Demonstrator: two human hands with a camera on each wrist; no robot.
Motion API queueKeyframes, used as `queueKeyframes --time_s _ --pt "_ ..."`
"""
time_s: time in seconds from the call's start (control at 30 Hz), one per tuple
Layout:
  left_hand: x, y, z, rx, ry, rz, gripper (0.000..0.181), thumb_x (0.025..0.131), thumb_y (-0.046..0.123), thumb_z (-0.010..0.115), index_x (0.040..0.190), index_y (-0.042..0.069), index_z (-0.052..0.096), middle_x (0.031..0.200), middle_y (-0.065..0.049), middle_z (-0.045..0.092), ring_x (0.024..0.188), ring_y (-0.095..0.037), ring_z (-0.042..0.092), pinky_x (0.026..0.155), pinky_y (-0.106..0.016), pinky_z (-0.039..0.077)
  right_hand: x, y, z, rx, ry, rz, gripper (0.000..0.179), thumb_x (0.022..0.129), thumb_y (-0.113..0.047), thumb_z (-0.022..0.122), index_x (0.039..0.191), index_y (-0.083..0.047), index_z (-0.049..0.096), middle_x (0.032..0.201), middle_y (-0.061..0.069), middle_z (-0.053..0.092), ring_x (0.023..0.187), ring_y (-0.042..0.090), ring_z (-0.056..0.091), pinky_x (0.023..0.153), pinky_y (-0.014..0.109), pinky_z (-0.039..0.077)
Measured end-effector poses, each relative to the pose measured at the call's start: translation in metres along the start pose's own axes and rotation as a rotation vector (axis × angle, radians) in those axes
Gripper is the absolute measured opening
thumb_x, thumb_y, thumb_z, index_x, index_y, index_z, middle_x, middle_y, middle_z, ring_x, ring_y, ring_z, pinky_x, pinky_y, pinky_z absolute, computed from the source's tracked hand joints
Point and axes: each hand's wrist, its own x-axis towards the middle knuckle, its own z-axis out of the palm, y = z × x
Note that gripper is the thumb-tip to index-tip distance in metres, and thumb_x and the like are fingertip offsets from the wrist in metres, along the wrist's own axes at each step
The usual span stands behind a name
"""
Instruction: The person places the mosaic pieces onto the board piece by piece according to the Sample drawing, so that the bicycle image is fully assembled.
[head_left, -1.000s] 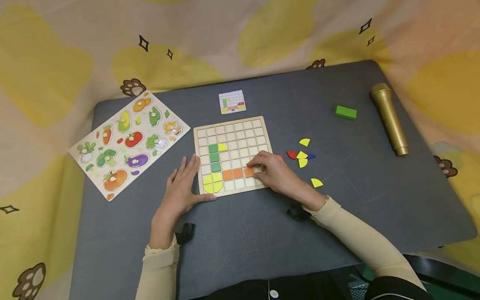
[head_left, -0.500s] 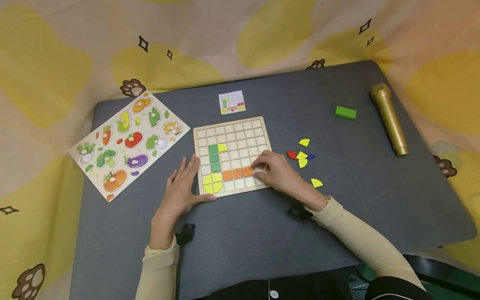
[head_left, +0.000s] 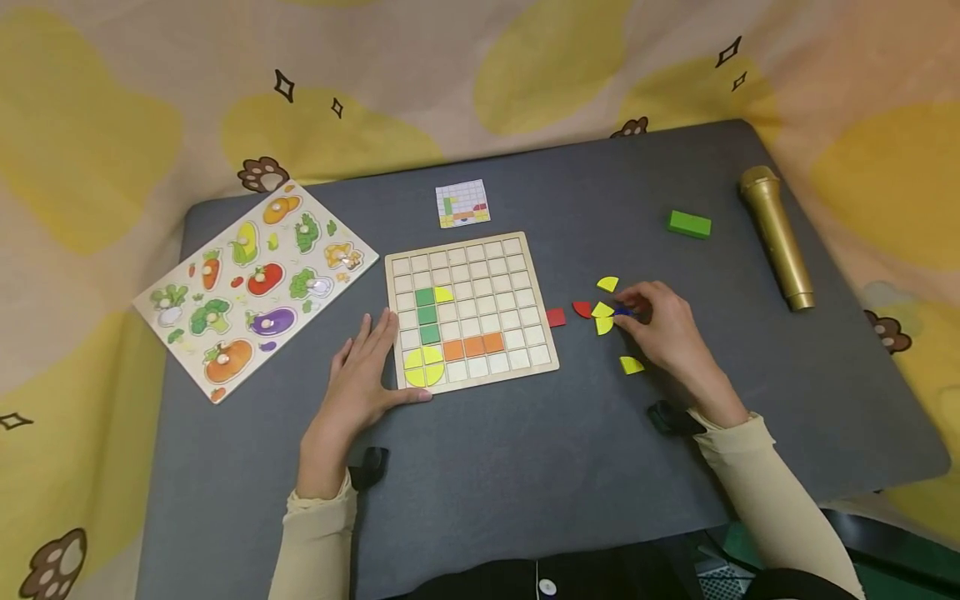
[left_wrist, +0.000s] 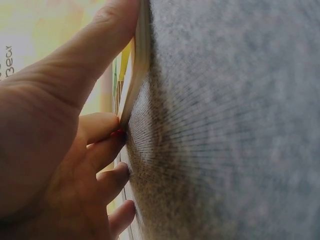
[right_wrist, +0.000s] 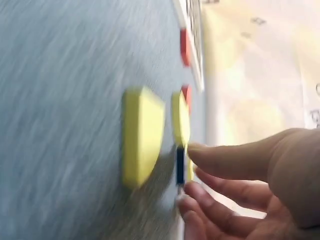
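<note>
My left hand lies with straight fingers along the left edge of a wooden grid board, its thumb on the front edge. On the board are green square tiles, a row of orange square tiles, a yellow circle of quarter tiles and one more yellow quarter tile. Right of the board, my right hand pinches a small blue tile between thumb and fingertips, low at the table. Beside it lie yellow quarter tiles and a red quarter tile.
A red tile sits against the board's right edge. Behind the board is a pattern card. A vegetable puzzle lies at the left; a green block and a gold microphone lie at the right.
My right hand has let go of the third orange tile, which sits in its row, and moved right to the blue tile. The red tile beside the board is uncovered. My left hand stays put.
</note>
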Motion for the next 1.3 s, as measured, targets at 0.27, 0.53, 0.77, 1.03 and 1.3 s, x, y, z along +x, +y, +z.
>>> queueKeyframes --time_s 0.27,0.53,0.77,1.03,1.3 --pt "0.0 0.001 -0.001 -0.002 -0.004 0.001 0.13 0.078 0.044 0.095 0.172 0.012 0.01 0.181 -0.006 0.005 0.168 -0.034 -0.003 0.13 -0.064 0.005 0.0 0.012 -0.001 -0.012 -0.017 0.001 0.014 0.093 -0.004 0.08 0.106 0.001 0.076 0.096 0.017 0.067 0.084 0.027 0.06 0.073 0.025 0.044" --pt "-0.001 0.0 -0.001 -0.006 -0.005 -0.005 0.13 0.078 0.043 0.095 0.172 0.013 0.011 0.181 -0.005 0.005 0.168 -0.034 -0.003 0.13 -0.065 0.005 0.005 -0.002 0.004 0.007 -0.033 0.027 0.011 0.096 -0.002 0.075 0.107 0.0 0.074 0.09 0.015 0.065 0.08 0.026 0.056 0.071 0.034 0.044" --pt "-0.001 -0.001 -0.001 -0.005 -0.003 -0.003 0.13 0.078 0.042 0.095 0.172 0.013 0.011 0.181 -0.005 0.005 0.168 -0.034 -0.003 0.13 -0.065 0.005 0.012 -0.037 0.03 0.085 0.013 -0.129 0.013 0.094 0.001 0.077 0.105 -0.004 0.082 0.093 0.012 0.071 0.079 0.025 0.063 0.072 0.035 0.048" --pt "0.0 0.0 0.0 -0.005 0.005 -0.002 0.132 0.077 0.041 0.096 0.172 0.014 0.01 0.181 -0.004 0.005 0.168 -0.033 -0.003 0.13 -0.063 0.005 0.008 -0.082 0.066 0.248 -0.171 -0.203 0.008 0.088 -0.003 0.084 0.094 -0.008 0.081 0.087 0.004 0.079 0.074 0.014 0.071 0.069 0.024 0.054" --pt "0.001 0.0 0.001 0.002 0.007 -0.008 0.131 0.077 0.041 0.096 0.172 0.013 0.01 0.181 -0.004 0.005 0.168 -0.033 -0.003 0.13 -0.063 0.004 0.005 -0.109 0.092 0.163 -0.271 -0.251 0.004 0.086 -0.013 0.088 0.087 -0.015 0.085 0.08 -0.006 0.074 0.081 0.012 0.06 0.071 0.028 0.05"
